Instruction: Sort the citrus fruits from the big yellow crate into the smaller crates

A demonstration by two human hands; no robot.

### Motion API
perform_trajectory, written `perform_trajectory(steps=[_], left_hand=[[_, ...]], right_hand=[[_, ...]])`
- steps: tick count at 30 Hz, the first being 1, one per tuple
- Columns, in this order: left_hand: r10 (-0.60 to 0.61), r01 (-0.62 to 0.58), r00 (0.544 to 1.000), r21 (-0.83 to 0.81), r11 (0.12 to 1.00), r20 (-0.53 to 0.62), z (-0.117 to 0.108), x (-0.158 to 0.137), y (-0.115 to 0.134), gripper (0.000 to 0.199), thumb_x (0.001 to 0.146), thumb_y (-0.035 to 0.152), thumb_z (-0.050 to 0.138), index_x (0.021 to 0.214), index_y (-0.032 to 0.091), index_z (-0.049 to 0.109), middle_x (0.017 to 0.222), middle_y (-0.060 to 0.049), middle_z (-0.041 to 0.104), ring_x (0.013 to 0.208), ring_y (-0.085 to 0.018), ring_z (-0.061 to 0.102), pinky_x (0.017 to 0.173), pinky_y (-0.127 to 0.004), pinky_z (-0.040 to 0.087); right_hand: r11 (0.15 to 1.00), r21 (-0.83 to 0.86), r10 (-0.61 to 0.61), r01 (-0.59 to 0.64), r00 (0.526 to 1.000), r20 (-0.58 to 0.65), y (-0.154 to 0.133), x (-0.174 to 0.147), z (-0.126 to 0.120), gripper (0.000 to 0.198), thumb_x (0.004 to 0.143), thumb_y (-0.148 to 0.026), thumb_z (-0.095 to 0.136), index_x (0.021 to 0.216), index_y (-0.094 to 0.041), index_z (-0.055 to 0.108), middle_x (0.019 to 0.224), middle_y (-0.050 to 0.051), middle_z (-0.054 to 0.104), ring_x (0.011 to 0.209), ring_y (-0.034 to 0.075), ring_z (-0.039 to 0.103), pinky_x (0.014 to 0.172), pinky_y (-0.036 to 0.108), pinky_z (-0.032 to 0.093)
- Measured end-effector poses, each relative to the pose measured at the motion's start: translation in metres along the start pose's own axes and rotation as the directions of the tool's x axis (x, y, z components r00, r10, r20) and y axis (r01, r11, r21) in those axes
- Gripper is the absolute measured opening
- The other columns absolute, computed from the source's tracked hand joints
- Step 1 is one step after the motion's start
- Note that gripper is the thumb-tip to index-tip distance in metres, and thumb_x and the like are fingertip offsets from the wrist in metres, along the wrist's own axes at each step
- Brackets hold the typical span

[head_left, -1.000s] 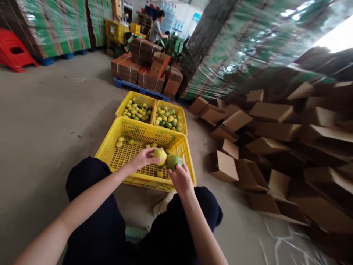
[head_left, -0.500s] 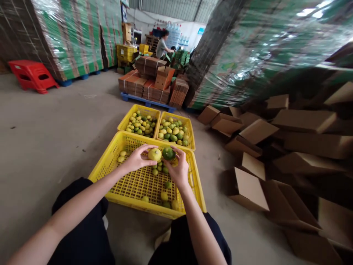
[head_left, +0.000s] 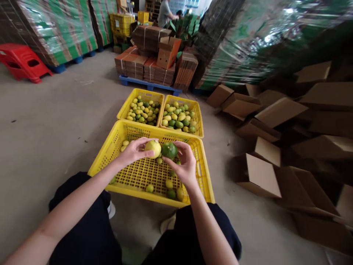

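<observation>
My left hand [head_left: 137, 149] pinches a yellow lemon [head_left: 153, 148] between thumb and fingers. Close beside it, my right hand [head_left: 185, 162] grips a dark green lemon [head_left: 169, 150]. Both fruits are held up side by side over a yellow plastic crate [head_left: 132, 180] with a slotted floor. Inside that crate lie two yellow lemons at the left, more green ones partly hidden behind my hands, and several loose fruits near the front, among them a dark green one [head_left: 171, 194].
Two yellow crates of mixed yellow and green lemons, left [head_left: 120, 110] and right [head_left: 200, 121], stand just beyond. Flattened cartons lie on a blue pallet [head_left: 150, 86] behind. Open cardboard boxes [head_left: 263, 175] pile up at right. A red stool [head_left: 23, 62] is far left; a person [head_left: 165, 14] works at the back.
The view has tipped downward, so the crates and background sit higher. Both hands still hold the same two lemons, and the green one is turned slightly.
</observation>
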State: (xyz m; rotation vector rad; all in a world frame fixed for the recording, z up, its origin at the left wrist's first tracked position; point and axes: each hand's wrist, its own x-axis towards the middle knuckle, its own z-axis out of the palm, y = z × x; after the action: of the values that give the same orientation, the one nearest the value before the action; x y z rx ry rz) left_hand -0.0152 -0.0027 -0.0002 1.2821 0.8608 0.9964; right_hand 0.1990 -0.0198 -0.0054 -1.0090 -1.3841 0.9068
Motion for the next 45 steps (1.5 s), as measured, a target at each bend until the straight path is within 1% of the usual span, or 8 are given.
perform_trajectory(steps=[5, 8, 13, 21, 29, 32, 36, 45], left_hand=[[-0.286, 0.314, 0.949, -0.416, 0.853, 0.131, 0.006, 0.005, -0.007, 0.061, 0.072, 0.059, 0.078, 0.110, 0.011, 0.072, 0.098, -0.013, 0.073, 0.077, -0.018, 0.070, 0.068, -0.027, 0.060], [-0.398, 0.418, 0.903, -0.532, 0.736, 0.160, 0.009, 0.008, -0.012, 0.054, 0.079, 0.055, 0.075, 0.108, 0.010, 0.070, 0.089, -0.011, 0.074, 0.066, -0.015, 0.069, 0.060, -0.021, 0.059], [-0.374, 0.367, 0.921, -0.562, 0.742, 0.106, 0.009, 0.011, -0.012, 0.046, 0.086, 0.047, 0.070, 0.115, 0.011, 0.065, 0.099, -0.012, 0.074, 0.078, -0.017, 0.073, 0.070, -0.022, 0.062], [-0.324, 0.229, 0.940, -0.512, 0.828, -0.104, 0.010, 0.012, -0.003, 0.029, 0.085, 0.017, 0.065, 0.114, 0.015, 0.064, 0.116, -0.012, 0.072, 0.108, -0.024, 0.069, 0.102, -0.041, 0.054], [-0.273, 0.111, 0.905, -0.439, 0.892, -0.326, 0.015, 0.015, -0.009, 0.020, 0.085, 0.024, 0.069, 0.103, 0.015, 0.071, 0.109, -0.011, 0.074, 0.108, -0.024, 0.068, 0.093, -0.035, 0.058], [-0.266, 0.142, 0.920, -0.388, 0.911, -0.287, 0.018, 0.013, -0.013, 0.031, 0.085, 0.038, 0.071, 0.104, 0.014, 0.072, 0.110, -0.013, 0.074, 0.110, -0.026, 0.067, 0.096, -0.038, 0.056], [-0.284, 0.238, 0.950, -0.282, 0.929, -0.133, 0.025, 0.008, -0.015, 0.046, 0.079, 0.046, 0.077, 0.112, 0.015, 0.071, 0.121, -0.014, 0.070, 0.119, -0.028, 0.062, 0.103, -0.041, 0.050], [-0.356, 0.282, 0.915, -0.326, 0.902, -0.192, 0.036, 0.004, -0.022, 0.039, 0.078, 0.037, 0.078, 0.110, 0.020, 0.063, 0.115, -0.010, 0.069, 0.116, -0.027, 0.062, 0.105, -0.044, 0.047]], right_hand=[[0.849, 0.324, 0.416, -0.417, 0.906, 0.077, 0.004, 0.006, -0.001, 0.051, 0.060, -0.055, 0.086, 0.091, -0.024, 0.059, 0.073, -0.002, 0.069, 0.058, 0.018, 0.066, 0.051, 0.030, 0.056], [0.761, 0.375, 0.522, -0.529, 0.843, 0.130, 0.009, 0.006, 0.002, 0.053, 0.061, -0.064, 0.081, 0.085, -0.021, 0.059, 0.062, -0.002, 0.066, 0.042, 0.014, 0.060, 0.038, 0.024, 0.047], [0.755, 0.452, 0.490, -0.476, 0.867, 0.094, 0.011, 0.003, 0.004, 0.046, 0.061, -0.055, 0.085, 0.083, -0.022, 0.061, 0.070, -0.002, 0.071, 0.051, 0.014, 0.066, 0.045, 0.024, 0.053], [0.848, 0.431, 0.336, -0.310, 0.942, 0.016, 0.006, 0.006, 0.005, 0.047, 0.065, -0.029, 0.084, 0.110, -0.031, 0.070, 0.108, -0.001, 0.075, 0.100, 0.020, 0.070, 0.094, 0.038, 0.055], [0.690, 0.520, 0.529, -0.503, 0.841, 0.113, 0.014, 0.006, 0.007, 0.040, 0.062, -0.039, 0.085, 0.097, -0.023, 0.072, 0.096, 0.002, 0.077, 0.089, 0.023, 0.072, 0.085, 0.039, 0.059], [0.647, 0.530, 0.553, -0.548, 0.816, 0.168, 0.017, 0.004, 0.015, 0.041, 0.061, -0.046, 0.084, 0.091, -0.021, 0.070, 0.089, 0.003, 0.075, 0.081, 0.023, 0.071, 0.079, 0.039, 0.061], [0.705, 0.429, 0.550, -0.565, 0.817, 0.172, 0.014, 0.000, 0.021, 0.043, 0.058, -0.039, 0.089, 0.088, -0.020, 0.066, 0.079, -0.001, 0.069, 0.067, 0.015, 0.064, 0.063, 0.029, 0.057], [0.775, 0.235, 0.568, -0.587, 0.810, 0.148, 0.010, -0.001, 0.023, 0.054, 0.049, -0.034, 0.092, 0.092, -0.019, 0.063, 0.064, -0.007, 0.059, 0.050, 0.008, 0.048, 0.044, 0.022, 0.038]])
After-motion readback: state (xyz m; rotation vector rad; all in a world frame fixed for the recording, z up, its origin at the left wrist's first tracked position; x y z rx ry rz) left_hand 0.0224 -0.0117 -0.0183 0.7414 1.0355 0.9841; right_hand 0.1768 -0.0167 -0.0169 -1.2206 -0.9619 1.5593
